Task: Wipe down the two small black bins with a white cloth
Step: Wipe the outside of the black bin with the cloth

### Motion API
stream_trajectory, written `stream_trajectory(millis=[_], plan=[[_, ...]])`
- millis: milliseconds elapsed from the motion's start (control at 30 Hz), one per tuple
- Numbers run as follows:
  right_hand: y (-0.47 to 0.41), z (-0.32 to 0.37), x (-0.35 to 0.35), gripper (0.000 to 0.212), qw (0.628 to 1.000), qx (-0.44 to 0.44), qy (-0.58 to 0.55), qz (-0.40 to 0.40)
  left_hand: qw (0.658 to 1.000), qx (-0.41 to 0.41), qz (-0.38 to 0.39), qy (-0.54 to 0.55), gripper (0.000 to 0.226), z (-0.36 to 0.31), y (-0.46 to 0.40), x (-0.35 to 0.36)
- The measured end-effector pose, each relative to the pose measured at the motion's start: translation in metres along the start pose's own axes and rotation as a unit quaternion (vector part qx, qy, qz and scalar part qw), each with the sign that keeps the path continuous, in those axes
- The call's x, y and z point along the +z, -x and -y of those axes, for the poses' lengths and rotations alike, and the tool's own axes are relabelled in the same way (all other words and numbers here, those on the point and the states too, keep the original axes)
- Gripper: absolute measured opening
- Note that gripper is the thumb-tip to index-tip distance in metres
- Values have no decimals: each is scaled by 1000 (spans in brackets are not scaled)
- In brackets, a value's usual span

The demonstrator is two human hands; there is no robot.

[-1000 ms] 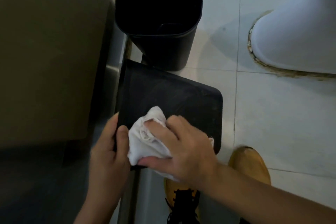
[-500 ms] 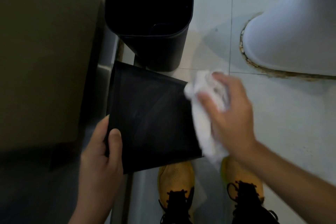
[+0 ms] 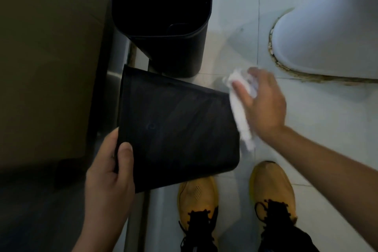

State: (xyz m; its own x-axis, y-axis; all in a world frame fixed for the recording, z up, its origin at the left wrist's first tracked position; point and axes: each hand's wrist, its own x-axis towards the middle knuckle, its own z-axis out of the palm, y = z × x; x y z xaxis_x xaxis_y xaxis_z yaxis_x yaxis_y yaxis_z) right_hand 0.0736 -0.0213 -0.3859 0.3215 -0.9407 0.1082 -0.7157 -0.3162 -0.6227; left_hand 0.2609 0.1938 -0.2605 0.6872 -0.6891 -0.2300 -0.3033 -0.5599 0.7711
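Nearest me, my two yellow shoes with black laces stand on the pale floor tiles. Just above them, my left hand grips the near left corner of a black bin, thumb curled over its upper face and fingers wrapped behind the edge. This bin is tipped on its side, its broad flat face turned up toward me, held over the floor in front of my shoes. To its right, my right hand clutches the white cloth, bunched in my fingers with a tail hanging down; the cloth sits right at the bin's right edge, blurred. Farther off, the second black bin stands upright, its mouth open. At the far right is a white toilet base. A brown panel fills the left.
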Motion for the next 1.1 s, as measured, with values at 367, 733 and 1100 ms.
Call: stream_trajectory(millis=[367,733,1100], plan=[[68,143,13,61,958,-257,-124,15,1000,-13,-14,14,37,12,-1,0],[-6,26,-2,51,1000,3,-11,10,1000,21,-13,9,46,8,2,1],[61,147,13,61,963,-250,-102,24,999,36,0,13,39,15,0,-2]])
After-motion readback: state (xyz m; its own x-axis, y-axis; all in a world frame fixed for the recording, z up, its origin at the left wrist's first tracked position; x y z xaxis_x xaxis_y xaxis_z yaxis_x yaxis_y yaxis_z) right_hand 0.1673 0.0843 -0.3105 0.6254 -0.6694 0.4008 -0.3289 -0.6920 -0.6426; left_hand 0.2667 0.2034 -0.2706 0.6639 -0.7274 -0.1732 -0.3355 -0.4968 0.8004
